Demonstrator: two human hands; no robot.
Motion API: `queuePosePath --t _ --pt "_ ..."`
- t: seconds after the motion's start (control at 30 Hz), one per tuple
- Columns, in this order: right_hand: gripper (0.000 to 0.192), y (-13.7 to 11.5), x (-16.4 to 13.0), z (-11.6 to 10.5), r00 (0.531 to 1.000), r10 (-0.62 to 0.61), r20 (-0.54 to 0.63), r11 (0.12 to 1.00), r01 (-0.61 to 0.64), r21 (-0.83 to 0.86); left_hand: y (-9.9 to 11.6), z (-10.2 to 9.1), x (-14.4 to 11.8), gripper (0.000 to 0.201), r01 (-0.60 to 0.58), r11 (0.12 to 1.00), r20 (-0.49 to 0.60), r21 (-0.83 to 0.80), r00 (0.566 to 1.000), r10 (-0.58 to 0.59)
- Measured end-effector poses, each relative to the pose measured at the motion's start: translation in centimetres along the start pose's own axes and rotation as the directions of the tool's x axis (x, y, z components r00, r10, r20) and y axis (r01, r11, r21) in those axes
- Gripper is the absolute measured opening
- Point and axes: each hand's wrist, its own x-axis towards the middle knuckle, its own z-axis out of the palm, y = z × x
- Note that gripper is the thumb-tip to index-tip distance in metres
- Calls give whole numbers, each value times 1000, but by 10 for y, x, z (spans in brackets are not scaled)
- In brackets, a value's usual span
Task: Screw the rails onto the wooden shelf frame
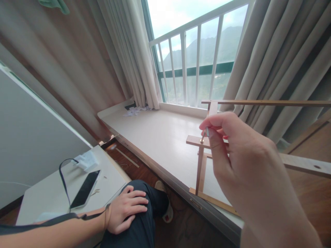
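Observation:
My right hand (240, 155) is raised close to the camera, thumb and fingers pinched on a small metal tool (206, 133) whose tip meets a brass screw (201, 140) on a wooden frame (200, 165). The frame is made of thin wooden slats and stands on the window ledge (160, 137). One long slat (266, 102) runs off to the right. My left hand (126, 208) lies flat on my knee in dark trousers, holding nothing. A dark strap circles that wrist.
A black phone (85, 189) and a white charger (86, 160) with a dark cable lie on a white side table (51, 193) at the left. Curtains flank the barred window (196, 55). White paper scraps (136, 111) lie at the ledge's far corner. A slippered foot (167, 206) rests on the wooden floor.

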Motion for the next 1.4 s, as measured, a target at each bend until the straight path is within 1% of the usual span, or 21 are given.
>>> queuePosePath --t 0.43,0.7,0.97,1.4 --pt "15 -2 0 1 1000 3 -10 1000 -3 -16 -1 0 -1 62 -1 1000 -14 11 1000 1" --pt "13 -1 0 1 1000 28 -8 999 -28 -27 0 2 -1 58 4 1000 -22 13 1000 -4" --pt "11 -1 -1 1 999 17 -27 999 -17 -30 -1 5 -2 57 10 1000 -21 6 1000 -10" --pt "11 -2 -1 2 1000 1 -28 999 -2 -41 0 0 0 56 -4 1000 -11 6 1000 4"
